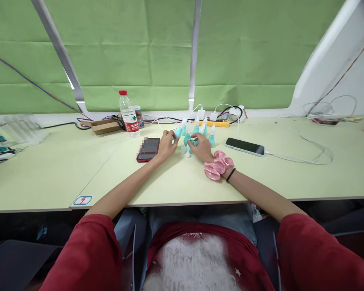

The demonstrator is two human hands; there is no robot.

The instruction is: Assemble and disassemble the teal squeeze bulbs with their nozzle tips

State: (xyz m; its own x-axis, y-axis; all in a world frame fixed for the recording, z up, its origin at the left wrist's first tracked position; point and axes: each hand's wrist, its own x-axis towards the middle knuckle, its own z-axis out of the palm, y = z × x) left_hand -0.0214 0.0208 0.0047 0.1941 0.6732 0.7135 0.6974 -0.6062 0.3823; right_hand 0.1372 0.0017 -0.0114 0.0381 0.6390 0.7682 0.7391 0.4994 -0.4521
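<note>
My left hand (168, 146) has its fingers closed around a teal bulb syringe (178, 132) with a pale nozzle, lying tilted. My right hand (202, 148), with a pink scrunchie (219, 165) and a thin black band at the wrist, curls its thumb and fingers around a teal bulb (191, 142); part of it is hidden by the fingers. Several more teal bulb syringes stand close together behind and between the hands, such as one (211, 136) just right of my right hand. A small white nozzle piece (188, 154) and a translucent cap (183, 150) sit on the table between my wrists.
Left of my left hand lies a red-edged phone (148, 150); a second phone (245, 146) on a white cable lies to the right. A water bottle (129, 115), a can, a cardboard box (106, 125), chargers and a yellow tool (218, 123) line the table's back edge.
</note>
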